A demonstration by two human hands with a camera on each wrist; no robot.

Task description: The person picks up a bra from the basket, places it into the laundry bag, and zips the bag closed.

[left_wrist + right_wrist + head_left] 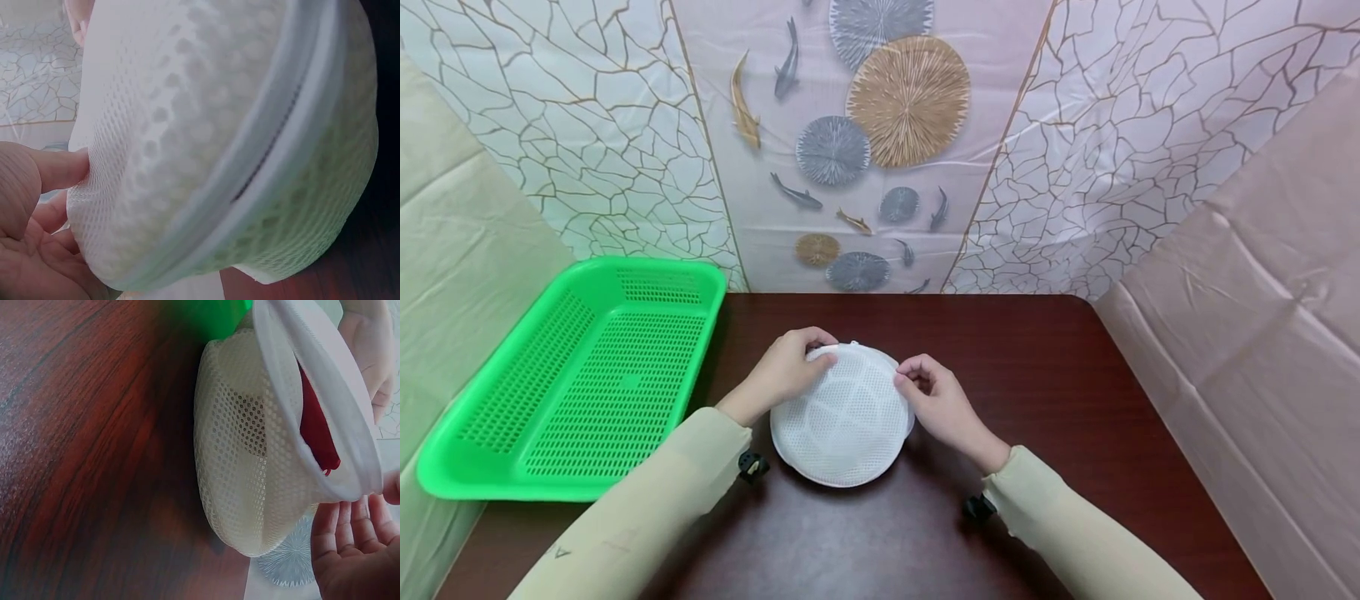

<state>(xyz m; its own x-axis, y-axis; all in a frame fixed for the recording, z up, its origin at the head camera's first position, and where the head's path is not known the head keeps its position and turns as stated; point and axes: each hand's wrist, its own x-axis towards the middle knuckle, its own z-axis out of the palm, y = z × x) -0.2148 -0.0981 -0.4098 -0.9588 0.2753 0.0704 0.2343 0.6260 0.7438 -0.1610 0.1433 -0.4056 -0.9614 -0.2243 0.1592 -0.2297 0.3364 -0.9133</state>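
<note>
A round white mesh laundry bag (838, 429) is held up over the table between both hands. My left hand (786, 372) grips its upper left edge, thumb on the near face and fingers behind. At the upper right edge, my right hand (946, 408) pinches the rim between thumb and fingertips. In the left wrist view a zipper (269, 150) runs along the bag's side. The right wrist view looks at the bag's gaping zipped opening, where something red (315, 425) shows inside; its kind is hidden.
A large green plastic basket (700, 358) with slotted walls stands on the left of the dark wooden table (1037, 358). Patterned cloth (1075, 167) hangs behind the table, and plain cloth lines both sides.
</note>
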